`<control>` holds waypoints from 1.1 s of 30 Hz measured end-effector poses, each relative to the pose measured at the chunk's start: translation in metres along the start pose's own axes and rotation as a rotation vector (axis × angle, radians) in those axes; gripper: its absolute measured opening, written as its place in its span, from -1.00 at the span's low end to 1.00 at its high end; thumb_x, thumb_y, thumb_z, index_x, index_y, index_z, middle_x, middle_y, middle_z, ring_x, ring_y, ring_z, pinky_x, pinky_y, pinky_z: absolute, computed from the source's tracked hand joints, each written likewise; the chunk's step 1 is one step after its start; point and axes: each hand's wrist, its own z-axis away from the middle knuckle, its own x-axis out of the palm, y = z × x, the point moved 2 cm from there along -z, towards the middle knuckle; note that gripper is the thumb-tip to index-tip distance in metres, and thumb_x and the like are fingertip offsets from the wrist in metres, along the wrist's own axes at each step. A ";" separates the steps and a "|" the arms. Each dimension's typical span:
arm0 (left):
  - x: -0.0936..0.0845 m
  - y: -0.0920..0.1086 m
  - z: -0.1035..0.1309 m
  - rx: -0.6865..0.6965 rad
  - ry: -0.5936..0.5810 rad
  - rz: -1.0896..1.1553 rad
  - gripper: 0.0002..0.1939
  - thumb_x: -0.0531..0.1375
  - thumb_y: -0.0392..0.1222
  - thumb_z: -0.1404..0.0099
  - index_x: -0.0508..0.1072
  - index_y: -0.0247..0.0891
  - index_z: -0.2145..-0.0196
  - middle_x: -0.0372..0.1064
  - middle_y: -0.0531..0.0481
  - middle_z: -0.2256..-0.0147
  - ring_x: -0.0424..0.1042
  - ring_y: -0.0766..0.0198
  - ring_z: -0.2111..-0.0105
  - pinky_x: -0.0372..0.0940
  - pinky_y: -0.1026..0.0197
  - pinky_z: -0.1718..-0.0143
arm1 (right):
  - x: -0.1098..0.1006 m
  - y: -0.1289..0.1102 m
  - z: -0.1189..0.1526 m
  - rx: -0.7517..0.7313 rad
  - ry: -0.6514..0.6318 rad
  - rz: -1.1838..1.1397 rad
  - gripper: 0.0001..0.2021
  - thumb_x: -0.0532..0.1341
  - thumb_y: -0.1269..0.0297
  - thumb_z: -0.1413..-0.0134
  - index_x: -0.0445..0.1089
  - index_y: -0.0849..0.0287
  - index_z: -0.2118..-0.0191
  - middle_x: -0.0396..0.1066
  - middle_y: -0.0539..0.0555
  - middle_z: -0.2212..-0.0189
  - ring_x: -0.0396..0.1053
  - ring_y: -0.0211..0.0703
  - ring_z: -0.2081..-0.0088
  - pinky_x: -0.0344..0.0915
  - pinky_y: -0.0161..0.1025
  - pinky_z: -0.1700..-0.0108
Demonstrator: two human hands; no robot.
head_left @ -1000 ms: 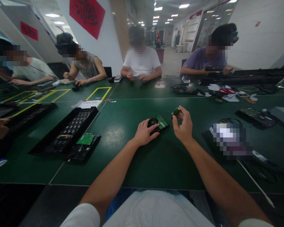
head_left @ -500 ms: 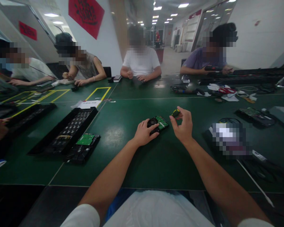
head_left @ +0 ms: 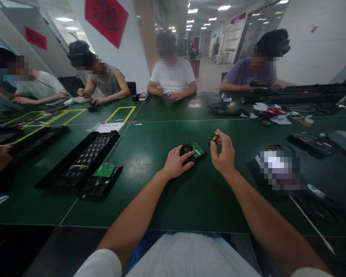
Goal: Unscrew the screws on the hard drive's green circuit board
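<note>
Head view: shows left hand (head_left: 174, 164), with fingers loosely spread, resting on hard drive (head_left: 199, 150), flat on green table (head_left: 190, 204), probably to steady it. Just beside, shows right hand (head_left: 224, 153), with thumb and fingertips closed on small yellow-and-dark tool (head_left: 214, 137), raised off the drive, perhaps for fine control. Off to the left, shows 1 more drive (head_left: 99, 185) beside black tray (head_left: 60, 167); across the table, 4 people (head_left: 173, 77)

The left hand (head_left: 177, 163) covers part of the hard drive (head_left: 196, 149); the right fingers hide some of the yellow-and-black tool (head_left: 213, 137), its tip indistinct.
</note>
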 end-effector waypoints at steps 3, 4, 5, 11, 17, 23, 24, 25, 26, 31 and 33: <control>0.000 0.000 0.000 -0.002 0.001 -0.004 -0.41 0.25 0.21 -0.46 0.39 0.16 -0.38 0.03 -0.15 -0.46 0.05 -0.26 -0.43 0.07 -0.32 -0.38 | 0.000 -0.001 0.000 0.009 0.016 -0.012 -0.47 0.20 0.18 -0.41 0.20 -0.03 -0.42 0.40 0.23 -0.18 0.52 0.06 -0.02 0.59 0.10 -0.02; 0.000 0.000 0.000 -0.002 0.002 -0.004 -0.41 0.25 0.21 -0.46 0.39 0.17 -0.38 0.03 -0.15 -0.46 0.05 -0.25 -0.43 0.07 -0.32 -0.38 | 0.000 -0.001 0.000 0.006 0.023 -0.007 -0.47 0.22 0.17 -0.40 0.22 -0.03 -0.41 0.40 0.23 -0.17 0.52 0.07 -0.02 0.60 0.09 0.00; 0.000 0.000 0.000 -0.003 0.003 -0.002 -0.41 0.25 0.21 -0.46 0.39 0.17 -0.38 0.03 -0.14 -0.46 0.05 -0.25 -0.43 0.07 -0.32 -0.38 | -0.001 -0.002 0.000 0.001 0.027 0.000 -0.47 0.25 0.16 -0.38 0.24 -0.04 -0.39 0.40 0.22 -0.17 0.51 0.07 -0.02 0.61 0.09 0.02; 0.000 0.001 0.000 -0.007 0.003 0.007 -0.42 0.27 0.19 -0.45 0.41 0.16 -0.37 0.03 -0.14 -0.46 0.05 -0.24 -0.43 0.06 -0.30 -0.38 | -0.001 -0.004 -0.001 -0.020 0.014 -0.004 -0.52 0.19 0.18 -0.42 0.26 -0.06 -0.38 0.41 0.21 -0.19 0.52 0.06 -0.05 0.61 0.10 -0.03; 0.000 0.001 0.000 0.000 0.007 0.004 -0.41 0.26 0.19 -0.46 0.39 0.17 -0.38 0.02 -0.16 -0.46 0.05 -0.24 -0.43 0.07 -0.30 -0.38 | -0.002 -0.003 -0.001 -0.031 0.049 0.005 -0.51 0.28 0.17 -0.36 0.30 -0.03 -0.34 0.43 0.22 -0.15 0.52 0.09 -0.05 0.63 0.07 0.06; 0.000 0.001 0.000 -0.004 0.005 0.001 -0.42 0.26 0.21 -0.46 0.40 0.17 -0.37 0.03 -0.16 -0.45 0.05 -0.25 -0.43 0.08 -0.30 -0.37 | -0.001 -0.004 0.000 -0.030 0.024 -0.009 -0.50 0.21 0.19 -0.41 0.24 -0.03 -0.39 0.42 0.23 -0.22 0.55 0.07 -0.03 0.62 0.10 -0.01; 0.000 0.001 0.000 -0.001 0.004 -0.001 -0.42 0.25 0.21 -0.46 0.40 0.16 -0.38 0.03 -0.16 -0.45 0.05 -0.25 -0.43 0.08 -0.30 -0.38 | 0.000 -0.003 0.000 -0.020 0.030 -0.012 -0.50 0.22 0.19 -0.40 0.24 -0.02 -0.38 0.43 0.23 -0.21 0.56 0.05 0.00 0.62 0.10 -0.01; 0.000 0.001 0.000 0.001 0.002 -0.002 -0.42 0.25 0.21 -0.47 0.40 0.16 -0.38 0.03 -0.17 -0.45 0.05 -0.25 -0.44 0.08 -0.30 -0.38 | 0.000 -0.003 0.000 -0.012 0.034 -0.009 -0.50 0.24 0.18 -0.39 0.25 -0.02 -0.37 0.44 0.22 -0.20 0.57 0.04 0.02 0.62 0.09 0.00; 0.000 0.001 0.000 0.003 0.000 -0.002 -0.41 0.25 0.21 -0.47 0.39 0.16 -0.38 0.03 -0.17 -0.45 0.04 -0.25 -0.44 0.08 -0.29 -0.38 | 0.000 -0.003 0.001 -0.007 0.038 -0.001 -0.50 0.26 0.17 -0.38 0.26 -0.02 -0.36 0.46 0.21 -0.17 0.57 0.03 0.04 0.61 0.08 0.01; -0.001 0.000 0.000 -0.002 -0.004 0.002 -0.41 0.26 0.20 -0.46 0.39 0.16 -0.38 0.03 -0.14 -0.45 0.05 -0.24 -0.43 0.08 -0.29 -0.38 | -0.001 -0.005 0.001 -0.009 0.027 0.037 -0.52 0.28 0.15 -0.38 0.29 -0.03 -0.34 0.51 0.18 -0.13 0.58 0.02 0.07 0.61 0.07 -0.01; -0.001 0.000 0.000 -0.004 -0.001 0.003 -0.41 0.26 0.20 -0.46 0.39 0.16 -0.38 0.03 -0.14 -0.45 0.05 -0.23 -0.43 0.08 -0.29 -0.38 | 0.000 -0.005 0.002 -0.008 0.025 0.029 -0.51 0.25 0.16 -0.39 0.27 -0.03 -0.36 0.51 0.20 -0.15 0.58 0.02 0.06 0.60 0.09 -0.03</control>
